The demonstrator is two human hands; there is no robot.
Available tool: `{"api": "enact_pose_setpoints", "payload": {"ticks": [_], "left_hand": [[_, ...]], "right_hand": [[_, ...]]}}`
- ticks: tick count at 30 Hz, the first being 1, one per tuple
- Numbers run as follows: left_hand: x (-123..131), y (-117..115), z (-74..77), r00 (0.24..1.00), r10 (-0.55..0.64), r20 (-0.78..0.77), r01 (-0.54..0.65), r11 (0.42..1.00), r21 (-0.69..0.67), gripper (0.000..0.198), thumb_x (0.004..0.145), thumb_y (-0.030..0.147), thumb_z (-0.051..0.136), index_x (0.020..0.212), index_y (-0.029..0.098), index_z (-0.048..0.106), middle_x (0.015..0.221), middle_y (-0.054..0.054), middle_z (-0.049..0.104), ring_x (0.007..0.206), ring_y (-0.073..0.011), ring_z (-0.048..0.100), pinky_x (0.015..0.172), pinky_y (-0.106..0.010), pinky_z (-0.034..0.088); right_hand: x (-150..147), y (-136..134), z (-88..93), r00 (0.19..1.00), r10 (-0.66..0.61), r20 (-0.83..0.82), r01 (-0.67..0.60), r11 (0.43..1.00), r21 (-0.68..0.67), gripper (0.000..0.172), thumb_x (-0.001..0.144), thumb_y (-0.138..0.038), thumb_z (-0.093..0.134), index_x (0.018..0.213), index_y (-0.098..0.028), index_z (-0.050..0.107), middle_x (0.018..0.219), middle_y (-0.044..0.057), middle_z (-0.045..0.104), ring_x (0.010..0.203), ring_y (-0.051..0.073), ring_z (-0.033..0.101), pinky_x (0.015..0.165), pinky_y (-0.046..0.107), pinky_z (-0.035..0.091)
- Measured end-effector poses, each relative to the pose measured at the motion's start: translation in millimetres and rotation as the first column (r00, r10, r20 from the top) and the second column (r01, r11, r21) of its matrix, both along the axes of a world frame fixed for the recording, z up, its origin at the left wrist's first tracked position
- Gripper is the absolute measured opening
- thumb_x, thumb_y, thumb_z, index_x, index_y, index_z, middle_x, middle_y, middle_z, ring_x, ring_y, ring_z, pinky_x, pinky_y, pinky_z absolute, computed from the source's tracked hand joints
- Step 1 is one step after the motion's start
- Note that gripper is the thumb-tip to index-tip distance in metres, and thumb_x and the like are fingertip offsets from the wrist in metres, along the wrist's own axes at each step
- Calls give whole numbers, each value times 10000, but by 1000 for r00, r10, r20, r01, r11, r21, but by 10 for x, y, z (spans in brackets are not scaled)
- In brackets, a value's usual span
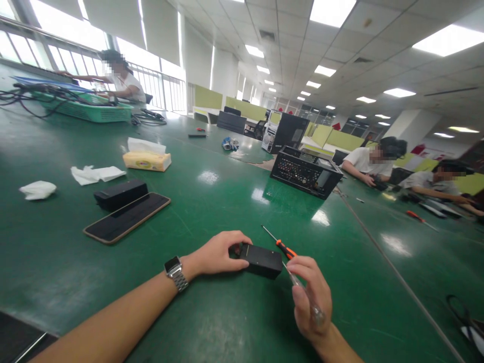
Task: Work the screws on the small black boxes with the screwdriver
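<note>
My left hand (219, 252), with a watch on its wrist, grips the left end of a small black rectangular box (263, 260) on the green table. In my right hand (312, 297) is a screwdriver with a clear handle (297, 281). Its thin tip is at the right end of the box; whether it touches a screw is too small to tell. Just behind the box lies an orange-and-black screwdriver (285, 248), its shaft pointing away to the left.
To the left are a phone (128, 218), another black box (121, 194), crumpled tissues (38, 190) and a tissue pack (147, 160). A black computer case frame (306, 171) stands ahead. A green basket (88, 110) holds cables. People sit at the far left and right.
</note>
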State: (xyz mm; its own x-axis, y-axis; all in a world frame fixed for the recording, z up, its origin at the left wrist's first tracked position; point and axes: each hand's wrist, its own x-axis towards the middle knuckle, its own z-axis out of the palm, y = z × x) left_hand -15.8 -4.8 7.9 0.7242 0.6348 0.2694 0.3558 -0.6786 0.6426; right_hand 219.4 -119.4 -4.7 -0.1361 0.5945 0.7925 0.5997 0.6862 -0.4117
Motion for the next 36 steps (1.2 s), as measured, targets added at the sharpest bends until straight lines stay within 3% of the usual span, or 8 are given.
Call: {"api": "enact_pose_setpoints", "payload": {"ticks": [5, 9, 12, 16, 22, 29, 32, 36], "left_hand": [[-2, -7, 16, 1000, 0, -3, 0, 1000, -2, 380, 756, 342, 695, 1095, 183, 634, 967, -35, 623, 813, -174, 565, 762, -275, 443], [0, -11, 22, 1000, 6, -14, -6, 1000, -4, 383, 752, 335, 697, 1096, 182, 630, 968, -35, 624, 811, -174, 567, 757, -275, 440], [0, -10, 11, 1000, 8, -22, -8, 1000, 1, 384, 749, 330, 701, 1096, 183, 628, 971, -32, 624, 816, -173, 564, 758, -274, 436], [1, -5, 0, 1000, 7, -24, -7, 1000, 3, 379, 753, 327, 702, 1096, 186, 625, 974, -27, 622, 821, -171, 561, 763, -274, 432], [3, -8, 3, 1000, 8, -22, -8, 1000, -18, 384, 746, 323, 712, 1094, 184, 625, 966, -25, 620, 815, -169, 560, 754, -270, 431], [4, -10, 6, 1000, 10, -23, -10, 1000, -27, 390, 739, 320, 720, 1093, 185, 626, 972, -21, 621, 820, -169, 565, 756, -272, 428], [3, -8, 3, 1000, 11, -17, -12, 1000, -28, 394, 740, 327, 718, 1095, 185, 624, 958, -17, 621, 812, -166, 566, 752, -271, 428], [0, -9, -3, 1000, 8, -10, -9, 999, -33, 392, 744, 334, 713, 1095, 185, 623, 948, -17, 621, 800, -163, 564, 739, -267, 428]], "right_hand": [[125, 107, -8, 983, -117, -143, 105, 991, -84, 202, 919, -281, 421, 965, -204, 601, 850, 36, 545, 765, 174, 551, 677, 324, 462], [188, 193, -7, 874, -312, -372, 221, 938, -268, 154, 877, -335, 554, 947, -202, 588, 738, -12, 518, 642, 136, 521, 571, 260, 444], [235, 270, -17, 788, -368, -493, 219, 917, -334, 281, 790, -359, 677, 987, -208, 545, 677, -58, 462, 561, 106, 474, 514, 226, 414], [348, 399, -69, 715, -425, -555, 231, 893, -386, 453, 707, -389, 747, 1045, -222, 497, 767, -63, 447, 545, 74, 441, 499, 208, 393], [492, 525, -171, 657, -582, -479, 378, 804, -459, 514, 641, -466, 774, 1004, -195, 531, 793, -35, 488, 655, 112, 500, 600, 239, 419], [538, 515, -131, 656, -673, -343, 487, 724, -489, 530, 626, -522, 759, 985, -192, 550, 857, 25, 584, 806, 193, 586, 714, 295, 456], [602, 542, -177, 694, -689, -207, 521, 680, -516, 495, 652, -568, 711, 924, -179, 569, 776, 18, 582, 691, 179, 563, 662, 297, 452], [682, 598, -282, 791, -607, -74, 475, 687, -549, 404, 731, -574, 608, 796, -176, 587, 649, -5, 551, 592, 162, 514, 584, 275, 425]]}}
